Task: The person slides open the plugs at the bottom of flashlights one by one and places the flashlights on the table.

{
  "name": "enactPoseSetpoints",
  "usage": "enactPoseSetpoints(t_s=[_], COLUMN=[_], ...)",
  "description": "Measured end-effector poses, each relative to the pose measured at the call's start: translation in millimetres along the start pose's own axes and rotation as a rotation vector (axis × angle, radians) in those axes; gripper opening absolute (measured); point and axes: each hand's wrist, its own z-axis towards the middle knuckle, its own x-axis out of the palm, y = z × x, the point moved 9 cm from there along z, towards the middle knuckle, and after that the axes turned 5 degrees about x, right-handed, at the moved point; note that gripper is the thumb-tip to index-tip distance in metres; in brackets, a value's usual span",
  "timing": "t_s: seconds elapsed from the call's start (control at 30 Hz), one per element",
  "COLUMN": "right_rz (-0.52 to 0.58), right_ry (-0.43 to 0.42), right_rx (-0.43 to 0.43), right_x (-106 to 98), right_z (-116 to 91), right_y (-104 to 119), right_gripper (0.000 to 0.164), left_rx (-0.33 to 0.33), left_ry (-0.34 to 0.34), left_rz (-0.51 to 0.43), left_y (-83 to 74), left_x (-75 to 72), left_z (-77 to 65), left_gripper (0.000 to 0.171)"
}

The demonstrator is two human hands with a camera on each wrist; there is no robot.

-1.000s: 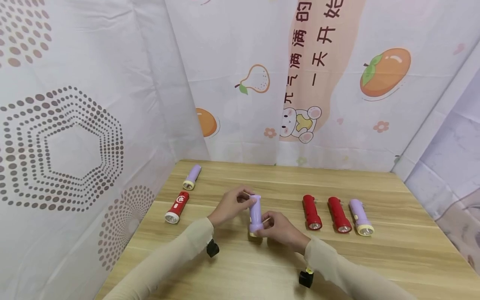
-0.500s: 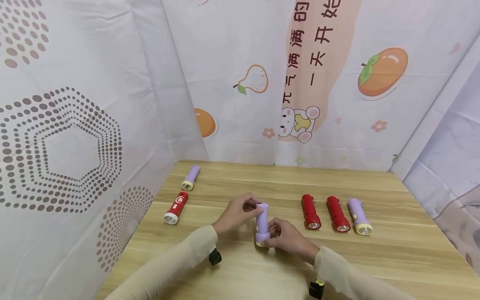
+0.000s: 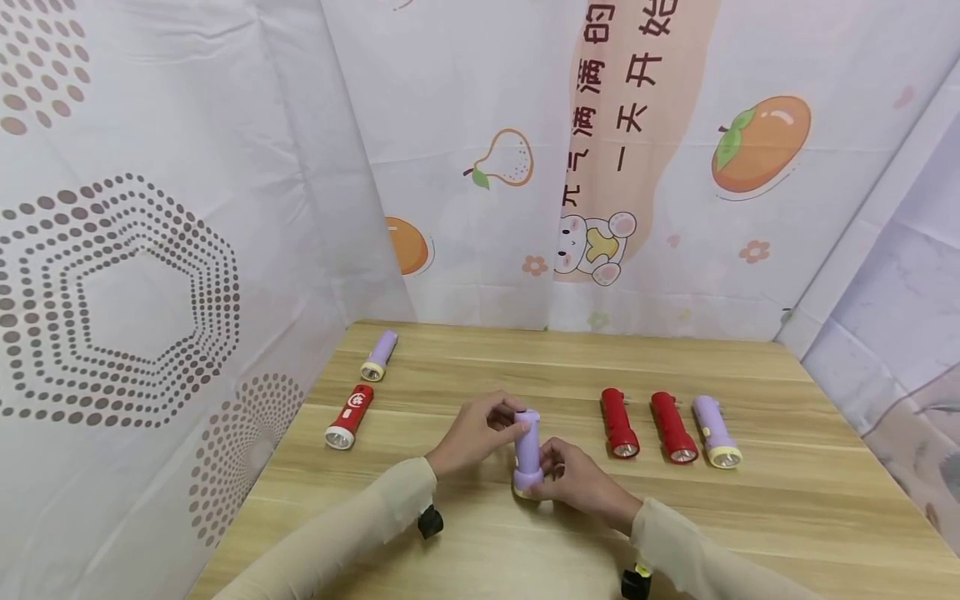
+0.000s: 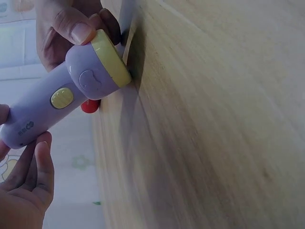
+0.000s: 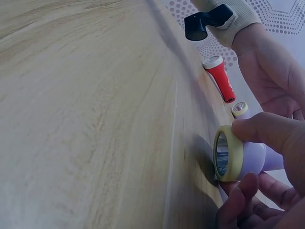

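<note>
Purple flashlight (image 3: 528,452), pinched by left hand (image 3: 477,432) and right hand (image 3: 582,482), hides some fingertips.

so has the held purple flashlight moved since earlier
Yes: in the head view, the held flashlight moved lower and right, nearer the right trio's leftmost red flashlight.

Flashlight lettering (image 4: 25,128) illegibly small, left sleeve (image 3: 341,529) cropped

place: curtained-off workspace | patterned cloth hangings (image 3: 465,242) | wood-grain table (image 3: 517,554)
</note>
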Motion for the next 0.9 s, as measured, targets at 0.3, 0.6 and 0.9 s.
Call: enactPoseSetpoints(t_s=[0.3,0.6,0.9], right_rz=[0.047,-0.017,-0.136], right_ry=[0.087,0.111,0.04], right_rx=[0.008,-0.033,-0.088], right_x=[4,4,2], right_z=[-3,0,0], right_y=[-3,-3,0], right_gripper=[0.041,0.036,0.046], left_rx=[0.032,0.032,0.082], left_ry=[-0.001,0.021,0.085], left_rz=[0.0,0.004,-0.005], left_y=[-4.3,-10.0,-15.2], left_x=[4.8,8.7,12.7], left_z=[-3.1,-4.4,-11.6], left_gripper=[0.02,0.033,0.033])
